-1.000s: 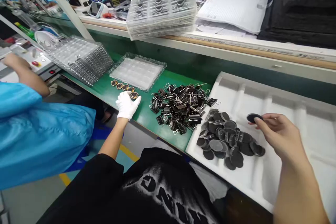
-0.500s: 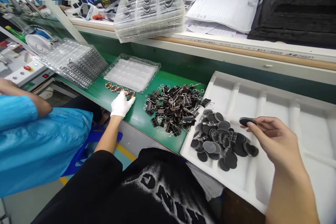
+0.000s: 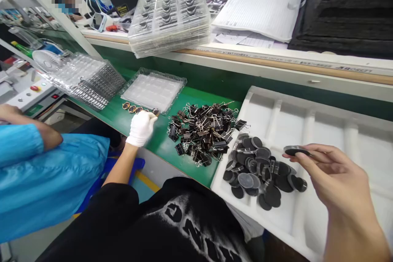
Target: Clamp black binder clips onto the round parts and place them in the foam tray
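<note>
In its white glove, my left hand (image 3: 140, 129) is closed at the right end of a short row of round gold-rimmed pieces (image 3: 132, 109). Thumb and forefinger pinch the end gold-rimmed piece (image 3: 156, 112); the glove partly covers its neighbours. My bare right hand (image 3: 334, 172) pinches a black disc (image 3: 296, 151) with a clear edge between thumb and fingers. That disc is held up above a white compartmented foam tray (image 3: 282, 108). Below and left of it, a heap of similar black discs (image 3: 264, 163) lies in the tray.
Black binder clips (image 3: 202, 131) lie piled on the green bench. A clear plastic tray (image 3: 153, 89) lies behind the gold-rimmed row; stacked clear trays (image 3: 87, 80) stand left. More trays (image 3: 168, 16) sit on the shelf. A co-worker's blue garment (image 3: 52, 176) is close on the left.
My left thumb and forefinger have come together on the end gold-rimmed piece. The right hand has shifted slightly right and down with the disc, which now shows its clear edge.
</note>
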Demonstrator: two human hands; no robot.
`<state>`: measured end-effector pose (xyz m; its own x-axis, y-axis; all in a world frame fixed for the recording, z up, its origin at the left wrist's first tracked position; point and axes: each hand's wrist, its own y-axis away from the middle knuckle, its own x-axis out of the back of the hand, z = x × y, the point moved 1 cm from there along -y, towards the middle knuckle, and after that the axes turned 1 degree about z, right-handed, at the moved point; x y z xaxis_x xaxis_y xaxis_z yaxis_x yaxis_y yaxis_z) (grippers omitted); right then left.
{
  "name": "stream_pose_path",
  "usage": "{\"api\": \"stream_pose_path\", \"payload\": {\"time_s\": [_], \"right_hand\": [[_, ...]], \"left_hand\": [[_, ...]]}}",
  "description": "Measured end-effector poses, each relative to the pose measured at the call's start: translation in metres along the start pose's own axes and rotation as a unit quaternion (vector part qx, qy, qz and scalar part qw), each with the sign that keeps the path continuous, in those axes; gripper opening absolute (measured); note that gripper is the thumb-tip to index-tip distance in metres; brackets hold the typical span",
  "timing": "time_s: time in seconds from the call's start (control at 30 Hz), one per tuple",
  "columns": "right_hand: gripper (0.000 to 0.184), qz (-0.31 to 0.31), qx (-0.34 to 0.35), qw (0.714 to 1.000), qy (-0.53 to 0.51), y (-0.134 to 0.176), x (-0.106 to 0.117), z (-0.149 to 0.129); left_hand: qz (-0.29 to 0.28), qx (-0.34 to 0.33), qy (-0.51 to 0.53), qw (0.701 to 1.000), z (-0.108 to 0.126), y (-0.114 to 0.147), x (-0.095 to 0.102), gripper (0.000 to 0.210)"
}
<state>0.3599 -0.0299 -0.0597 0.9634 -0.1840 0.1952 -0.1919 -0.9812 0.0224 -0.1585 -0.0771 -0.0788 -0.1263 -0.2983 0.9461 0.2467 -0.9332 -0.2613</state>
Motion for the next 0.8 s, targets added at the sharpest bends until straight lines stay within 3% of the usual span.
{"api": "stream_pose_path", "payload": {"time_s": [0.07,0.13,0.2,0.23,0.27,0.33,0.43,0.5,0.63,0.67,0.73,0.8], "right_hand": [[0.029,-0.009,0.056,0.998,-0.01,0.01,-0.016,-0.015],[0.019,-0.082,0.105,0.99,-0.036,0.021,-0.036,-0.03],[0.013,-0.121,0.176,0.975,-0.056,0.029,-0.053,-0.042],[0.013,-0.114,0.224,0.967,-0.049,0.031,-0.06,-0.046],[0.017,-0.093,0.275,0.956,-0.031,0.032,-0.064,-0.049],[0.026,-0.038,0.375,0.926,0.019,0.032,-0.067,-0.049],[0.031,0.002,0.446,0.892,0.076,0.029,-0.064,-0.042],[0.028,-0.01,0.426,0.9,0.09,0.027,-0.061,-0.036],[0.009,-0.032,0.292,0.955,0.033,0.022,-0.056,-0.03],[0.006,-0.04,0.234,0.971,-0.006,0.02,-0.056,-0.029],[0.02,-0.096,0.076,0.987,-0.102,0.013,-0.056,-0.025],[0.039,-0.166,-0.075,0.966,-0.183,0.007,-0.059,-0.02]], "left_hand": [[-0.012,-0.073,0.058,0.996,0.038,-0.002,0.018,0.025],[-0.06,-0.167,0.133,0.975,0.086,-0.007,0.031,0.026],[-0.153,-0.283,0.248,0.914,0.136,-0.013,0.038,0.023],[-0.16,-0.332,0.256,0.894,0.158,-0.017,0.039,0.023],[-0.141,-0.382,0.24,0.881,0.178,-0.02,0.038,0.024],[-0.047,-0.472,0.181,0.861,0.209,-0.024,0.032,0.026],[0.107,-0.556,0.127,0.814,0.236,-0.028,0.017,0.028],[0.152,-0.579,0.121,0.792,0.246,-0.03,0.009,0.032],[0.129,-0.609,0.128,0.772,0.257,-0.034,0.0,0.035],[0.123,-0.617,0.129,0.767,0.259,-0.035,-0.001,0.035],[0.118,-0.632,0.128,0.755,0.262,-0.035,-0.004,0.035],[0.096,-0.635,0.131,0.755,0.263,-0.035,-0.008,0.035]]}}
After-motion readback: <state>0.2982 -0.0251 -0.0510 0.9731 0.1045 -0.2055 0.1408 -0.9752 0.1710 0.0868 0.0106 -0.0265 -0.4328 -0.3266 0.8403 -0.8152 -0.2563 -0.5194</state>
